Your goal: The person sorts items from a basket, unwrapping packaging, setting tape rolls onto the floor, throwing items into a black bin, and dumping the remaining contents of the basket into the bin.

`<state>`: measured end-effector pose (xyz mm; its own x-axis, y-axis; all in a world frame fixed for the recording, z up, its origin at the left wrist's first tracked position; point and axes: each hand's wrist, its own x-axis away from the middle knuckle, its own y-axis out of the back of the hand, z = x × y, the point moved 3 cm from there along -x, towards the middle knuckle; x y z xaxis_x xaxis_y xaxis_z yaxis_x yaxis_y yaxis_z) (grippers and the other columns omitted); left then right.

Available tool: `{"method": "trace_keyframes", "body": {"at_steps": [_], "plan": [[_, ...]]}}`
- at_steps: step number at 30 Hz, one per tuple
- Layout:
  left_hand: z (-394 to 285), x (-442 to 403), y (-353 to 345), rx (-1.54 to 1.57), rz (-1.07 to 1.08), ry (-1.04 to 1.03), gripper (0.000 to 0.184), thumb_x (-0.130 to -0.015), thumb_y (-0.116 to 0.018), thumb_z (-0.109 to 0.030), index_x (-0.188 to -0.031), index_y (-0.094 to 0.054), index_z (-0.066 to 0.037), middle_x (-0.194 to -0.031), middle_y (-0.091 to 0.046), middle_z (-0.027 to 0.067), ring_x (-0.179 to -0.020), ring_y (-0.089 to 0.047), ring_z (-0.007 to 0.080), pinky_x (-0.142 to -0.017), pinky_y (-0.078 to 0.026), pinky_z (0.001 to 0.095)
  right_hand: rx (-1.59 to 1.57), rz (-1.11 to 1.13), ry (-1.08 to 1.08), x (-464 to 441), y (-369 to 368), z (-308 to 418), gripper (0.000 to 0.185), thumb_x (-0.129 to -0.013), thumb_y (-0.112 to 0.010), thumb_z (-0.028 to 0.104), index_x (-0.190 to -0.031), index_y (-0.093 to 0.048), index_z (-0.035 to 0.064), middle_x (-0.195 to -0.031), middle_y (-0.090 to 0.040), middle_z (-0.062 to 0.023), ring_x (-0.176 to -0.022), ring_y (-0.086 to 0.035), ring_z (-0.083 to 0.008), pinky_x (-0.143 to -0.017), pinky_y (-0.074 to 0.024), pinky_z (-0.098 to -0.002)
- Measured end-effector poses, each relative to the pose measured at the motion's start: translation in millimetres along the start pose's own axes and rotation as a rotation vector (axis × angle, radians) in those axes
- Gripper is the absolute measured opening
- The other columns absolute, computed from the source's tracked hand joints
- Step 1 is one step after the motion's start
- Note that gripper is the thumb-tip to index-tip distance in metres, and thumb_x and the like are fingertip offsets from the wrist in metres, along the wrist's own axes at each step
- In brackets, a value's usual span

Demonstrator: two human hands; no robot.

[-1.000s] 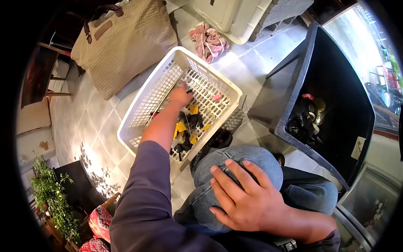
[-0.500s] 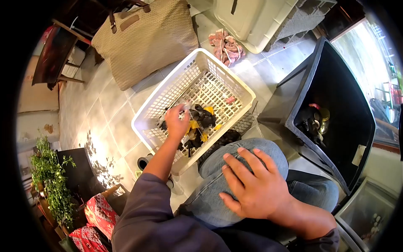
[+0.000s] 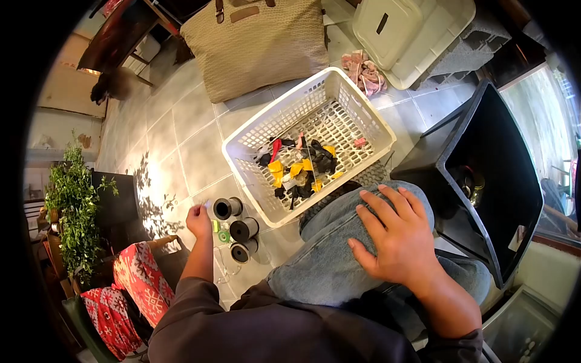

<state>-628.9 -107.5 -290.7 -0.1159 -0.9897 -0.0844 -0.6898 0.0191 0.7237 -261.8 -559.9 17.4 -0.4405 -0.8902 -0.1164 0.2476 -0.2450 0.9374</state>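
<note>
My left hand (image 3: pixel 198 221) is out over the floor tiles, left of the basket, its fingers pinched together. A small whitish, see-through bit shows at the fingertips, too small to name. Close by stand several dark-and-grey spools (image 3: pixel 244 230) and a small green ring (image 3: pixel 224 236). My right hand (image 3: pixel 396 239) lies with fingers spread on my jeans-covered knee (image 3: pixel 327 266), holding nothing. Ahead, a white plastic basket (image 3: pixel 275 218) holds a loose heap of black, yellow and red scraps (image 3: pixel 296 169), with a pink scrap (image 3: pixel 361 142) off to one side.
A black bin (image 3: pixel 445 145) lies open at the right with a jar inside. Behind the basket are a woven bag (image 3: pixel 260 60), a pink cloth (image 3: pixel 365 75) and a pale plastic box (image 3: pixel 399 36) by a grey block (image 3: pixel 463 54). A leafy plant (image 3: pixel 78 209) and red patterned cushions (image 3: pixel 144 275) stand left.
My left hand has left the basket and moved left, beside the spools. The view has shifted, so the basket appears farther right. My right hand stays on the knee.
</note>
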Motion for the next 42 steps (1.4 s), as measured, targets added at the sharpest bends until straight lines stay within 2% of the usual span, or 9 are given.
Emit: {"method": "trace_keyframes", "body": {"at_steps": [5, 9, 15, 17, 20, 26, 34, 38, 42], "plan": [[75, 21, 21, -0.115, 0.010, 0.103, 0.026, -0.085, -0.074, -0.014, -0.105, -0.074, 0.002, -0.082, -0.073, 0.0106, -0.070, -0.067, 0.0193, -0.067, -0.054, 0.0349, 0.025, 0.008, -0.004, 1, 1, 3, 0.047, -0.083, -0.072, 0.038, -0.113, -0.072, 0.0019, -0.132, -0.066, -0.0133, -0.126, -0.058, -0.0334, -0.112, -0.0396, -0.0512], [40, 42, 4, -0.045, 0.205, 0.067, 0.030, -0.087, -0.072, -0.012, -0.113, -0.070, 0.002, -0.077, -0.068, 0.0076, -0.068, -0.063, 0.0150, -0.065, -0.052, 0.0327, 0.033, 0.024, -0.009, 0, 0, 2, 0.047, -0.083, -0.073, 0.038, -0.113, -0.073, 0.0022, -0.132, -0.066, -0.0128, -0.125, -0.058, -0.0335, -0.112, -0.0392, -0.0508], [-82, 70, -55, 0.318, 0.347, -0.144, 0.022, -0.092, -0.065, -0.003, -0.114, -0.067, -0.001, -0.097, -0.067, 0.0081, -0.084, -0.062, 0.0125, -0.075, -0.052, 0.0294, 0.036, 0.057, -0.019, -5, 1, 2, 0.047, -0.081, -0.074, 0.037, -0.113, -0.072, 0.0018, -0.133, -0.065, -0.0129, -0.126, -0.058, -0.0346, -0.112, -0.0391, -0.0506], [-157, 84, -77, 0.199, 0.454, -0.488, 0.024, -0.089, -0.067, -0.002, -0.113, -0.066, -0.001, -0.096, -0.065, 0.0102, -0.083, -0.065, 0.0183, -0.076, -0.054, 0.0308, 0.039, 0.070, -0.019, -9, 0, 2, 0.047, -0.081, -0.074, 0.037, -0.112, -0.072, 0.0017, -0.133, -0.065, -0.0131, -0.126, -0.058, -0.0350, -0.111, -0.0393, -0.0508], [-208, 100, -128, -0.018, 0.859, -0.639, 0.028, -0.086, -0.070, -0.006, -0.113, -0.067, -0.001, -0.103, -0.068, 0.0163, -0.091, -0.070, 0.0305, -0.079, -0.056, 0.0394, 0.041, 0.067, -0.021, -11, -2, 3, 0.047, -0.080, -0.074, 0.036, -0.112, -0.072, 0.0019, -0.132, -0.066, -0.0132, -0.125, -0.058, -0.0357, -0.111, -0.0396, -0.0516], [-177, 119, -245, -1.013, 1.509, -0.834, 0.046, -0.080, -0.076, -0.023, -0.122, -0.066, -0.008, -0.116, -0.072, 0.0181, -0.107, -0.071, 0.0355, -0.089, -0.057, 0.0456, 0.060, 0.136, -0.055, -17, -4, 1, 0.048, -0.079, -0.075, 0.037, -0.113, -0.072, 0.0027, -0.131, -0.066, -0.0131, -0.123, -0.060, -0.0359, -0.109, -0.0405, -0.0518], [-173, 96, -278, -0.680, 0.926, -0.709, 0.021, -0.092, -0.056, -0.010, -0.110, -0.066, -0.005, -0.114, -0.070, 0.0216, -0.101, -0.071, 0.0395, -0.085, -0.058, 0.0487, 0.048, 0.158, -0.062, -21, -9, -5, 0.049, -0.077, -0.074, 0.037, -0.112, -0.072, 0.0033, -0.131, -0.066, -0.0130, -0.122, -0.060, -0.0370, -0.107, -0.0408, -0.0531], [-197, 72, -270, -0.348, 0.703, -0.470, 0.016, -0.088, -0.059, -0.009, -0.100, -0.068, -0.005, -0.096, -0.069, 0.0256, -0.099, -0.067, 0.0466, -0.084, -0.056, 0.0503, 0.043, 0.161, -0.063, -22, -9, -5, 0.049, -0.076, -0.075, 0.037, -0.111, -0.072, 0.0031, -0.131, -0.066, -0.0130, -0.123, -0.059, -0.0371, -0.107, -0.0407, -0.0536], [-193, 63, -267, -0.139, 0.605, -0.369, 0.034, -0.080, -0.071, -0.009, -0.113, -0.066, 0.000, -0.114, -0.068, 0.0234, -0.107, -0.064, 0.0421, -0.095, -0.051, 0.0479, 0.034, 0.159, -0.067, -22, -7, -4, 0.049, -0.076, -0.075, 0.036, -0.112, -0.072, 0.0030, -0.132, -0.066, -0.0127, -0.124, -0.058, -0.0370, -0.107, -0.0407, -0.0531]]}}
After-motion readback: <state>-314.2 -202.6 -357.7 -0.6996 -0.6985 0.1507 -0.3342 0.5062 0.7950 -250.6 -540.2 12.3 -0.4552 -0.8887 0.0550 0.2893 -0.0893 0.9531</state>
